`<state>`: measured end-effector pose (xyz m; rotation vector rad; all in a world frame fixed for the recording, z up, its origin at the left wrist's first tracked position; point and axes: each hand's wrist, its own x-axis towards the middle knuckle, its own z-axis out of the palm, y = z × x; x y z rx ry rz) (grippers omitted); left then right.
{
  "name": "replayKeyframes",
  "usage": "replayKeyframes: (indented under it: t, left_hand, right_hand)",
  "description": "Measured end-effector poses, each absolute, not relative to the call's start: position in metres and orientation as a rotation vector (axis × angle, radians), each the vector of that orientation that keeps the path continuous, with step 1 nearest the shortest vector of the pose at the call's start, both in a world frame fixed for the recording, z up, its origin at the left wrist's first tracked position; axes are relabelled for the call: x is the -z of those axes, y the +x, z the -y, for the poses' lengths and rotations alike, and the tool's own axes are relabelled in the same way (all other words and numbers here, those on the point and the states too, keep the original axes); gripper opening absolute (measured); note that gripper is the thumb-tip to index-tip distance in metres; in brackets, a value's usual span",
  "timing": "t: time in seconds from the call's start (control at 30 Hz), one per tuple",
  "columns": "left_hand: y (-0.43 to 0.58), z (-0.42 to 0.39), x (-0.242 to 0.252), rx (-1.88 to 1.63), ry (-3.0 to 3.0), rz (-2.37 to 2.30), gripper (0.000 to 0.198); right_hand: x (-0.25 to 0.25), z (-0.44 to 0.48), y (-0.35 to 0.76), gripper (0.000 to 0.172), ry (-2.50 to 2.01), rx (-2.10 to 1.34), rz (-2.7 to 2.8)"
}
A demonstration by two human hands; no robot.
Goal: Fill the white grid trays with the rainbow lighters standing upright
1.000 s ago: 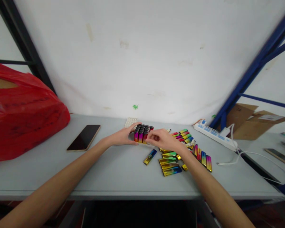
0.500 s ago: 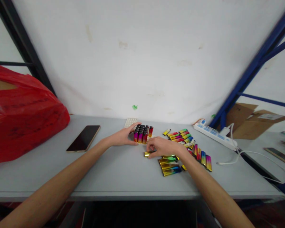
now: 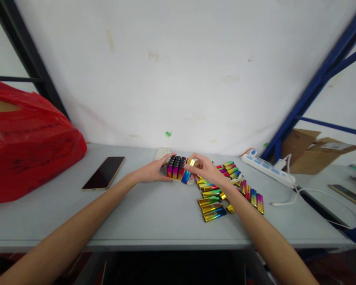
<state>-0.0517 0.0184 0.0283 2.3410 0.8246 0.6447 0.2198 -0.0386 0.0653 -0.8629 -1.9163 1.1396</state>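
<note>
Where the grey table (image 3: pixel 136 221) runs left: red plastic bag (image 3: pixel 35 146), bulging, at the table's far left.
Phone (image 3: pixel 105 173): flat, dark screen up, between bag and left hand.
Left hand (image 3: pixel 150 171): curled round the left side of the lighter block, thumb low in front, fingers behind.
White studded plate (image 3: pixel 162 152): on the table, just behind left hand.
Lighter block (image 3: pixel 175 168): upright rows, black tops up, pink-purple sides facing front.
Blue-gold lighter (image 3: pixel 186 176): tilted, gold end up, just right of block; contact with block can't tell.
Right hand (image 3: pixel 206 169): pinching that lighter, thumb and fingers.
Loose lighters (image 3: pixel 211 193): lying flat in clusters, partly under right forearm.
Power strip (image 3: pixel 267 169): right rear, white cable trailing.
</note>
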Motion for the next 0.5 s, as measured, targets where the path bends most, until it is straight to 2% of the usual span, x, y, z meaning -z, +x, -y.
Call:
replayKeyframes:
  t: [0.23, 0.43, 0.5]
  left_hand:
    - [-0.053, -0.020, -0.026, -0.657, 2.354, -0.798, 0.107]
    - [-0.053, -0.021, -0.025, -0.651, 2.347, -0.814, 0.109]
    - [-0.053, -0.020, -0.026, -0.642, 2.336, -0.826, 0.111]
  right_hand:
    - [-0.050, 0.023, 0.216, 0.049, -0.699, -1.311, 1.535]
    - [-0.046, 0.021, 0.213, 0.057, -0.732, -1.387, 1.436]
    - [-0.046, 0.021, 0.213, 0.054, -0.740, -1.384, 1.435]
